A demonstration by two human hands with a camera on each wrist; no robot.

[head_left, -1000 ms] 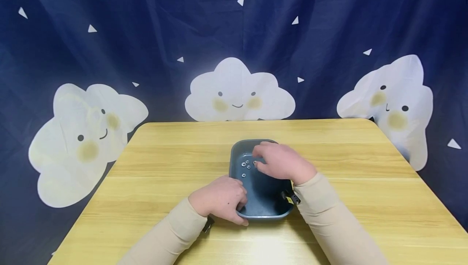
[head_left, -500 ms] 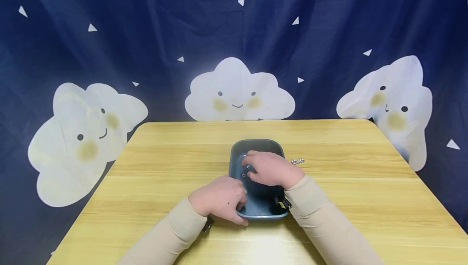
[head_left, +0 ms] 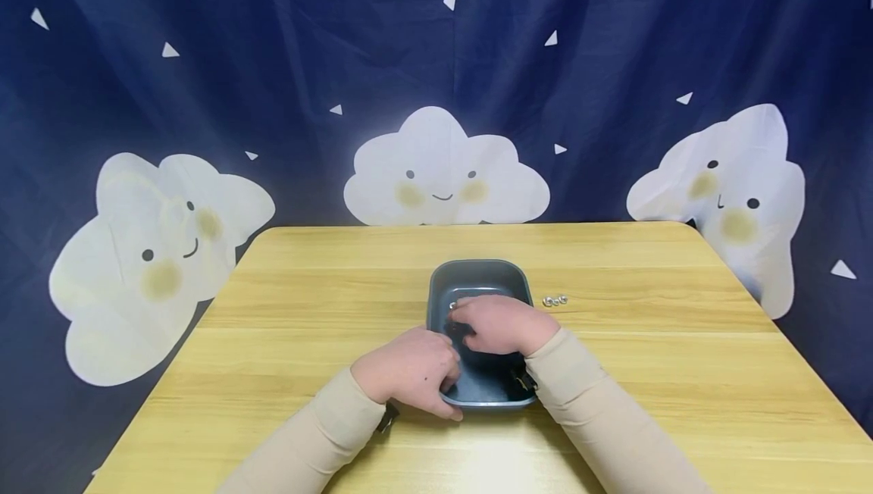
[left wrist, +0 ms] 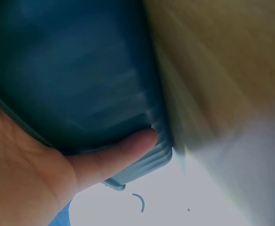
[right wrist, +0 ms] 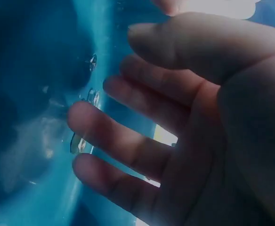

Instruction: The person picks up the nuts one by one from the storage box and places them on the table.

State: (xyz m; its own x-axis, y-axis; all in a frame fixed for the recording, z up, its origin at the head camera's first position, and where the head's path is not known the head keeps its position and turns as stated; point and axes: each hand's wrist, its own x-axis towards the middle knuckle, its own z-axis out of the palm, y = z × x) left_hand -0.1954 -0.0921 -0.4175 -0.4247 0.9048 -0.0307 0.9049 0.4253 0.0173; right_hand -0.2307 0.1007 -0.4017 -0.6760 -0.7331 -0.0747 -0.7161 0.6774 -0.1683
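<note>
A dark blue-grey plastic bin stands on the table in the head view. My left hand grips its near left rim, fingers curled over into the bin. In the left wrist view, the thumb presses on the outer wall. My right hand reaches inside the bin, fingers slightly bent. Small shiny metal rings, like nuts, lie by its fingertips; one nut shows past the fingers. Seen from the right wrist, a nut lies apart from the fingers, while others are partly hidden. The thumb and fingers pinch nothing visible.
Several shiny metal nuts sit together on the wooden table, just right of the bin. Behind the table's far edge hangs a dark blue curtain with white clouds.
My right hand has moved left and nearer within the bin, covering most of the nuts there. The nuts on the table right of the bin have come into view. My left hand stays put.
</note>
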